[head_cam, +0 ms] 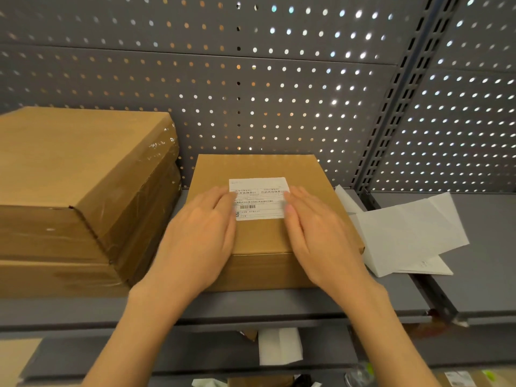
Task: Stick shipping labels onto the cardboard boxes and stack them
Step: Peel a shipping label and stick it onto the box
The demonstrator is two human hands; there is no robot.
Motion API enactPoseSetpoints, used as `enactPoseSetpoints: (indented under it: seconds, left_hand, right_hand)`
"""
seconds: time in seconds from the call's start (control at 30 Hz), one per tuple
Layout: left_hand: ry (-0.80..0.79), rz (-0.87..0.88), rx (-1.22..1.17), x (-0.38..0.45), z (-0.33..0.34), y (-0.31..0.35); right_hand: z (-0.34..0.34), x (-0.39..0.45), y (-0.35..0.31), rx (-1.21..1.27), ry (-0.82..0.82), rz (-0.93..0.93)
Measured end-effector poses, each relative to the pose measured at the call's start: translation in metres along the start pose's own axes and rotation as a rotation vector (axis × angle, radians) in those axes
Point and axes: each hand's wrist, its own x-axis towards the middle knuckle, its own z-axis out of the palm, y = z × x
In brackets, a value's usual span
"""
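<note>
Label (pixel 259 198) sits flat on top of the box (pixel 268 236), roughly centred, a bit toward the back edge. Printed side up, barcode visible.

Left hand (pixel 203 230) lies flat on the box top, fingers straight and together, fingertips on the label's left edge. Right hand (pixel 315 233) is the same on the other side: flat, fingers straight, tips on the label's right edge. Neither hand grips anything; both press down. Slight motion blur at the fingertips.

Box sits on a grey shelf (pixel 279 305), near the front edge, back side close to the pegboard (pixel 251 93).

Left of it, just beside, a stack (pixel 69 196) of larger boxes, taped with clear tape, top face bare. How many boxes are in the stack is unclear.

Right of the box, loose white sheets (pixel 405 233) lie on the shelf, overlapping, one corner touching the box's side.

Lower shelf below shows more white paper (pixel 279 344) and bits of cardboard, too cut off to identify.
</note>
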Motion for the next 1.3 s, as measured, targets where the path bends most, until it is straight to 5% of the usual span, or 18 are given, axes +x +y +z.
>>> enactPoseSetpoints:
  seconds: [0.23, 0.43, 0.83, 1.03, 1.3]
  left_hand:
    - [-0.371, 0.015, -0.077, 0.055, 0.027, -0.003]
    - [-0.553, -0.062, 0.020, 0.053, 0.022, -0.029]
    - [-0.459, -0.260, -0.166, 0.044, 0.022, -0.041]
    - [-0.262, -0.617, -0.705, 0.031, 0.016, -0.047]
    - [-0.180, -0.858, -1.149, 0.009, 0.012, -0.041]
  right_hand:
    - [0.020, 0.056, 0.000, -0.054, -0.395, -0.080]
    - [0.010, 0.057, 0.020, -0.193, -0.490, 0.049]
    - [-0.002, 0.048, 0.051, -0.123, -0.374, 0.220]
    - [-0.021, 0.027, 0.065, 0.485, -0.173, 0.516]
    - [-0.024, 0.015, 0.067, 0.878, -0.281, 0.680]
